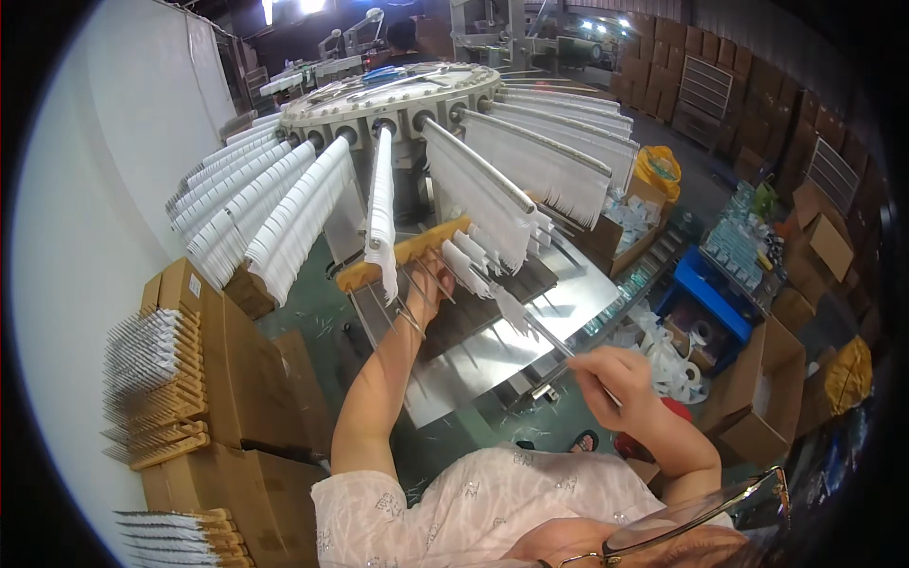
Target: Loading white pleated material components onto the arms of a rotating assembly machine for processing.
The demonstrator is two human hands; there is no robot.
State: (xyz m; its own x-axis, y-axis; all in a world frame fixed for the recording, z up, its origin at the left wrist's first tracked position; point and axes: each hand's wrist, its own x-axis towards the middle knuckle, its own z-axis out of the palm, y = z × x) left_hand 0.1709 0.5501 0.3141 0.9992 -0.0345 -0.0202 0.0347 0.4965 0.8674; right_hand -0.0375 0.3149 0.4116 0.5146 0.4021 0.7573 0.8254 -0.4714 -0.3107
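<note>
In front of me a yellow wooden bar [405, 255] carries several thin metal rods; white fabric-like pieces [466, 257] hang on those toward its right end. My left hand [434, 284] is closed at the bar's underside, among the rods, its fingers partly hidden. Held in my closed right hand [617, 386] is a slim metal rod [549, 335], slanting up and left, with a white piece [512, 310] around its far end. Just above the bar hangs a narrow row of white strips [381, 213] from one arm of a large round machine [393, 99].
More machine arms with white strips [303, 199] fan out on both sides. A metal table [492, 364] lies below my hands. Left are cardboard boxes [241, 364] and racks of pins [156, 379]. At right stand a blue crate [710, 298], an open carton [757, 379] and yellow bags [658, 170].
</note>
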